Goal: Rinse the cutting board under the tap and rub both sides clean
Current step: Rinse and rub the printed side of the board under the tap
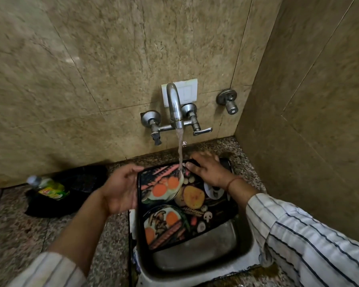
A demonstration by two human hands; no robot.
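Striped sleeves, left hand (120,188) grip clamping glossy printed cutting board (184,206), right hand (207,169) flat, spread.

One cutting board (187,206), one sink (197,264), one running tap (175,104), two hands, one green bottle (50,189), one separate wall valve (228,100), one switch plate (187,91).

The food-printed black cutting board (187,206) tilts over the sink (195,264), wet under the tap (175,106) stream.

Cutting board (187,206) in sink (195,264) under tap (175,106) (bottle (50,188) left).
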